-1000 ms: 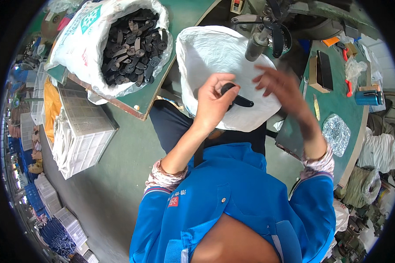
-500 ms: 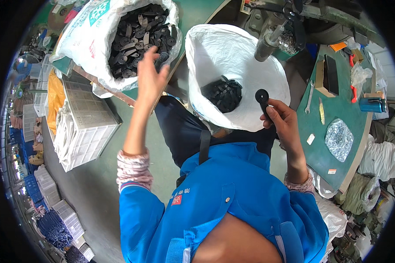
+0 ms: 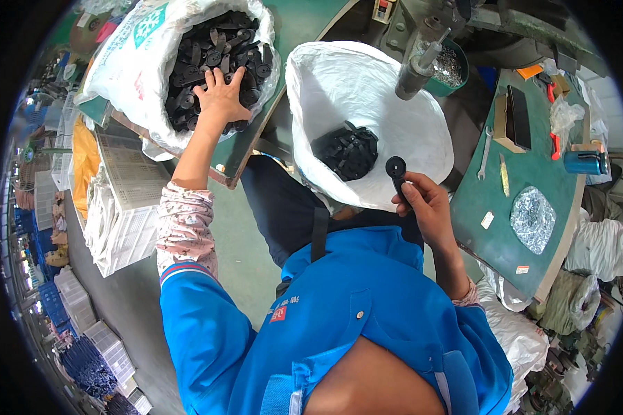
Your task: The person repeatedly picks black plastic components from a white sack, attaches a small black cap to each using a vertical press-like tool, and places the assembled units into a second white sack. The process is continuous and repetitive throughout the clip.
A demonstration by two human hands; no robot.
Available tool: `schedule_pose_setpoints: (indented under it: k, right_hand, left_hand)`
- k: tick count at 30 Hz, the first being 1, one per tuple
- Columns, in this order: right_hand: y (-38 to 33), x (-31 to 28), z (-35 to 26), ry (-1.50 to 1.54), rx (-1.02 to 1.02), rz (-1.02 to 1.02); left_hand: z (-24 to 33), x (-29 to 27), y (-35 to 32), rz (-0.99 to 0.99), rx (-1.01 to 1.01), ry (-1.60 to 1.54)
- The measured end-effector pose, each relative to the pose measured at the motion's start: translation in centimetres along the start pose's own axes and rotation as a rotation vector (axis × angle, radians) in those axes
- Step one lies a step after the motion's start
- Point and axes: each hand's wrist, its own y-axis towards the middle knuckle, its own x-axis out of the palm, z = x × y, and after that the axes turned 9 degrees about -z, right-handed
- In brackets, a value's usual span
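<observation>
Head view: upper left, the left hand lies spread on black parts in a sack, while the right hand at centre pinches one black part

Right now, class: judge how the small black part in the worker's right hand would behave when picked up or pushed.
The black part, pinched in the right hand, keeps its shape, so it is probably stiff. Fingertips alone carry it, so it seems light. Its round end might let it roll a little if pushed, though the flat strap-like shape of the parts in the left sack suggests sliding instead.
</observation>
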Motion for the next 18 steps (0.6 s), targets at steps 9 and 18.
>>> schedule_pose_setpoints:
  k: [9,18]
  right_hand:
    - [-0.1,-0.4,0.1,0.0,-0.007,0.027]
    - [-0.5,-0.9,0.7,0.022,-0.028,0.05]
  left_hand:
    - [0.5,1.5,0.5,0.066,-0.056,0.065]
    - [-2.7,3.5,0.7,0.383,-0.006,0.156]
